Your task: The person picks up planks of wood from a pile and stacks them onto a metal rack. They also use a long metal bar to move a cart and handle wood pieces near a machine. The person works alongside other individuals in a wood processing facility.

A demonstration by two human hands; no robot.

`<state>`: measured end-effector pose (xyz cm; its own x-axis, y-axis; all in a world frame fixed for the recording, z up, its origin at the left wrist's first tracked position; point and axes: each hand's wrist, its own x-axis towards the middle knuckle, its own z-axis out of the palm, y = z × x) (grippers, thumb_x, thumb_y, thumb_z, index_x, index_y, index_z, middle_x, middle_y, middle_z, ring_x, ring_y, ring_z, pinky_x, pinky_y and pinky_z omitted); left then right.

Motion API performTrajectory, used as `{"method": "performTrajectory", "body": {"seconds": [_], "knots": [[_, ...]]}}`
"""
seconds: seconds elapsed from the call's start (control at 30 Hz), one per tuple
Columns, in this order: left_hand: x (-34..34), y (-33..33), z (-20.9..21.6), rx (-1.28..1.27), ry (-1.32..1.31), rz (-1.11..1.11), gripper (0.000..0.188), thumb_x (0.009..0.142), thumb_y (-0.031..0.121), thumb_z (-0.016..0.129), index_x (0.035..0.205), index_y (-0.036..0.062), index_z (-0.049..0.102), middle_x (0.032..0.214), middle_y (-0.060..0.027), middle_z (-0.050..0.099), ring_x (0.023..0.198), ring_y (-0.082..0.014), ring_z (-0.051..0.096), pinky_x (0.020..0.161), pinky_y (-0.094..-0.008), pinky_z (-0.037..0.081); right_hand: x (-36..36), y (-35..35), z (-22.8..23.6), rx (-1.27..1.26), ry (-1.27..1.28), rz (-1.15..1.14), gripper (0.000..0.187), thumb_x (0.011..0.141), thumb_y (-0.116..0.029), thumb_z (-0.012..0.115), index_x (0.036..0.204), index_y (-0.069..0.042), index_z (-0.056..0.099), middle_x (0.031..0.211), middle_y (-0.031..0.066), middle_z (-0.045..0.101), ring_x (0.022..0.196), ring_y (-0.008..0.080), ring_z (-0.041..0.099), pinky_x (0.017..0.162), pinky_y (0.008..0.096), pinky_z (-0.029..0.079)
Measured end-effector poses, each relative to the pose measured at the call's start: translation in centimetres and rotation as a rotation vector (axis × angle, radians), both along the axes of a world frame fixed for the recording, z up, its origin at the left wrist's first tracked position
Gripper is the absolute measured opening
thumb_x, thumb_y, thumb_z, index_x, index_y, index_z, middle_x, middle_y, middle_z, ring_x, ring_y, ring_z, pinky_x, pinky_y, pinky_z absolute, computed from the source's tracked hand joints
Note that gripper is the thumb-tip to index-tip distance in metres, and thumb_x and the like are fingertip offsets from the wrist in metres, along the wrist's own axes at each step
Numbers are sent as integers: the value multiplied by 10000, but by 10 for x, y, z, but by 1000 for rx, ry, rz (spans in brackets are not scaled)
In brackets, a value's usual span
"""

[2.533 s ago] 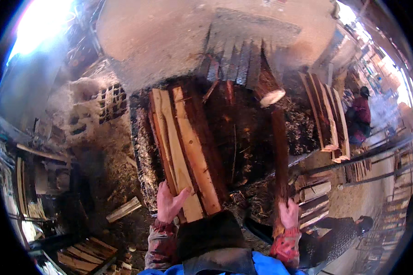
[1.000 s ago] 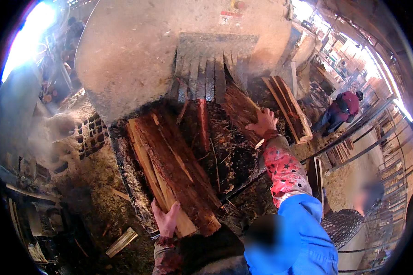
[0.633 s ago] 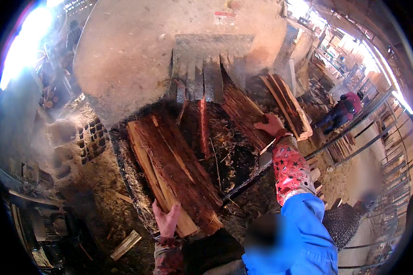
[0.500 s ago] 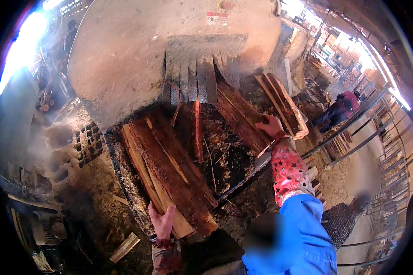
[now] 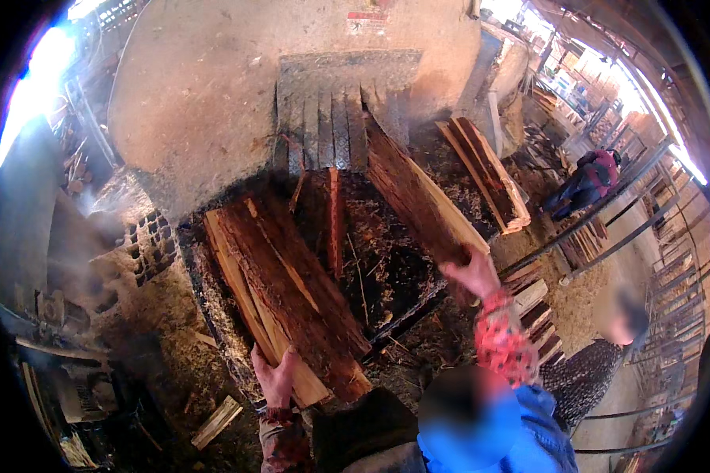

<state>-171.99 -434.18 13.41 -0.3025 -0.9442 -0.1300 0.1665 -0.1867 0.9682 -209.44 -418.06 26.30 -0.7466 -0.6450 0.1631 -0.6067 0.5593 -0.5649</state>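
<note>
My left hand (image 5: 276, 380) rests against the near left edge of a bark-covered wood slab stack (image 5: 288, 296), its thumb and fingers spread apart. The stack lies slanted on a dark, debris-strewn machine bed (image 5: 371, 296). My right hand (image 5: 475, 276) grips the near end of a long wood slab (image 5: 418, 201), with the thumb on the bark side and the other fingers near its pale edge. That slab's far end reaches hanging dark strips (image 5: 331, 130) in a large tan machine housing (image 5: 205, 110). Between the two lies a thin reddish wood strip (image 5: 335, 225).
More slabs (image 5: 485, 177) lie beyond the right slab. A blue shape with a blurred dark patch covers the lower middle. One person (image 5: 588, 382) in dark speckled clothing is at lower right; another (image 5: 592, 185) bends farther off. Metal rails (image 5: 615, 236) run along the right.
The right slab has tilted, showing more of its pale sawn edge. My right hand has shifted from its side to its near end. My left hand stays at the stack.
</note>
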Motion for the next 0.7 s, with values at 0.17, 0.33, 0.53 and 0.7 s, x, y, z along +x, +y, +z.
{"method": "performTrajectory", "body": {"seconds": [0.17, 0.33, 0.53, 0.7], "knots": [[4, 0, 1, -3, -53, 16, 601, 782, 94, 695, 1262, -15, 350, 1109, -96, 524, 947, -168, 542, 821, -287, 460, 99, 53, -27, -67, -116, 29, 618, 671, -284, 756, 1133, 52, 518, 1000, 174, 631, 931, 230, 611, 828, 347, 473], [-5, 1, 21, 70, -2, -6, 609, 785, 75, 686, 1272, -20, 333, 1097, -95, 517, 948, -176, 543, 821, -289, 465, 181, 76, -30, -67, -518, 53, 599, 678, -284, 771, 1125, 26, 522, 988, 89, 624, 928, 136, 570, 814, 303, 462], [6, -5, -6, 7, -86, -19, 577, 818, 123, 664, 1272, -22, 338, 1152, -113, 471, 1037, -193, 502, 882, -304, 430, 214, 8, -19, -118, -610, 224, 674, 701, -353, 757, 1183, 36, 492, 1045, 120, 614, 977, 150, 568, 855, 309, 451], [7, -5, -6, -16, -13, 14, 568, 850, 197, 638, 1278, -26, 338, 1170, -117, 474, 1049, -190, 492, 904, -317, 408, 241, -53, -49, -63, -174, 399, 680, 689, -354, 754, 1176, 51, 506, 1059, 157, 554, 971, 268, 575, 834, 344, 469]]}}
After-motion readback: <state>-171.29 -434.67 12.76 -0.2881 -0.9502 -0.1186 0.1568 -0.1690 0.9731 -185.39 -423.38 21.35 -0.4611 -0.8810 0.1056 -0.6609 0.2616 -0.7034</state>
